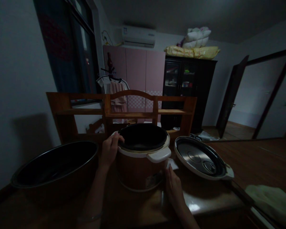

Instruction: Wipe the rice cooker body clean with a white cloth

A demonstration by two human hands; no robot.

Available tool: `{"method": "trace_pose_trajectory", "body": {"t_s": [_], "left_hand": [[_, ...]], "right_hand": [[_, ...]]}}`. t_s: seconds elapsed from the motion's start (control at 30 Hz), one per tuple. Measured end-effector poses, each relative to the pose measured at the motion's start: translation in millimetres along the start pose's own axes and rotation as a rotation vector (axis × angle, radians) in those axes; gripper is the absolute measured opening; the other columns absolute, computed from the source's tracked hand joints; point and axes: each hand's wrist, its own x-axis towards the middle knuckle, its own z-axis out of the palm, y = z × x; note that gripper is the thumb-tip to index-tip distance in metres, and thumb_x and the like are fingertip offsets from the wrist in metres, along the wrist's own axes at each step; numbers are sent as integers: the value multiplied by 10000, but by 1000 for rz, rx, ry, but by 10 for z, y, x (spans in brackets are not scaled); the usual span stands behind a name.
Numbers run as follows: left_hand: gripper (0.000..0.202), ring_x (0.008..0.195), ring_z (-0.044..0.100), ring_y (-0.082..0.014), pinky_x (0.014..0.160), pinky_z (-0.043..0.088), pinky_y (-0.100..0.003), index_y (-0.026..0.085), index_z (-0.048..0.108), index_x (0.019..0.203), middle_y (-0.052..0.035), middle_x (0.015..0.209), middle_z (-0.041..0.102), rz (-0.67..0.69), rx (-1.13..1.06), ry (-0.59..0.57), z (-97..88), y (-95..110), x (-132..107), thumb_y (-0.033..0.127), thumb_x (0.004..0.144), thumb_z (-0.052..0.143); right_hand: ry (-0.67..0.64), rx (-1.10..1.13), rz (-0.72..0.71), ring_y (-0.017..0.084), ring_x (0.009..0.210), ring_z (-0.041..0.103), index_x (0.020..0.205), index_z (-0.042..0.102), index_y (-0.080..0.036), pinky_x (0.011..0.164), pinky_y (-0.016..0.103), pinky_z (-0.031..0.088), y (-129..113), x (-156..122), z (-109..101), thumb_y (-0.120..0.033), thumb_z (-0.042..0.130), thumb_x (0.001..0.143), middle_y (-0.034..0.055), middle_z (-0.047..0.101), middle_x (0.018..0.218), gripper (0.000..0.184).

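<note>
A rice cooker (138, 171) with a brown body and pale rim stands on the table in front of me, its top uncovered and its inside dark. My left hand (110, 149) grips the rim on the left, fingers bent over the edge. Low on the right side, below the white handle (160, 155), my right hand (173, 186) pinches a white wipe (173, 163) close to the body. To the right lies the detached lid (194, 156), its metal inner face up. A large dark pot (57, 168) is at the left.
A wooden shelf rack (131, 114) rises behind the cooker. Pale green cloth (271, 200) lies at the lower right. Farther back are a clothes stand (111, 73), pink wardrobe (135, 70), black cabinet (202, 82) and open door (231, 95). The room is dim.
</note>
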Motion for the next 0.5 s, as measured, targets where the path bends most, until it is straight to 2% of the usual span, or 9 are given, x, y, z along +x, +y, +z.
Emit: {"method": "trace_pose_trajectory", "body": {"t_s": [0.23,0.5], "left_hand": [[480,846,633,-176,868,453,-273,210,617,671,-22,829,693,-18,7,8,-1,36,-14,458,978,343],[487,866,639,-179,938,428,-285,213,608,671,-23,830,695,5,44,11,-9,75,-16,465,981,330]], "right_hand": [[0,-5,4,259,1388,365,1500,355,-104,1133,396,316,37,-15,21,-567,316,1027,175,407,1478,663],[2,-25,-9,248,1424,297,1539,261,-98,1174,401,251,-3,-24,26,-587,336,1013,161,332,1525,722]]}}
